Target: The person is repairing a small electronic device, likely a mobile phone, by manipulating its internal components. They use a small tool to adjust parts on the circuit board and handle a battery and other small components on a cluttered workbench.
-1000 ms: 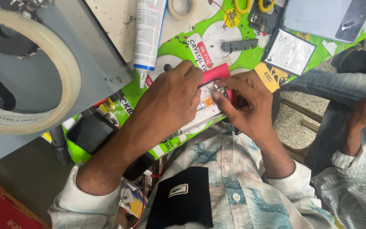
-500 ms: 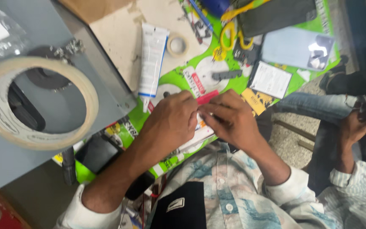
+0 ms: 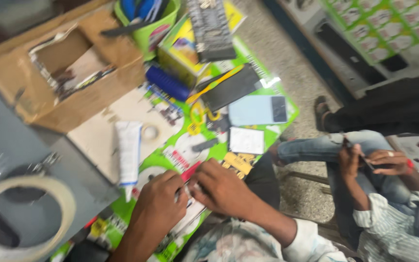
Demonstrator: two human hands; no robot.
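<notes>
My left hand and my right hand meet over the near edge of a green printed mat. Together they pinch a small flat object with a red part and a pale part between the fingertips; the fingers hide most of it. Both hands rest close to my patterned shirt. The picture is blurred.
A white tube, a small tape roll, a pale blue phone, a white card, a cardboard box and a green tub of tools lie on the bench. A big tape ring sits left. A seated person holds a phone at the right.
The view has swung up and away, showing more of the bench and the floor. My two hands stay together on the small object, lower in the picture.
</notes>
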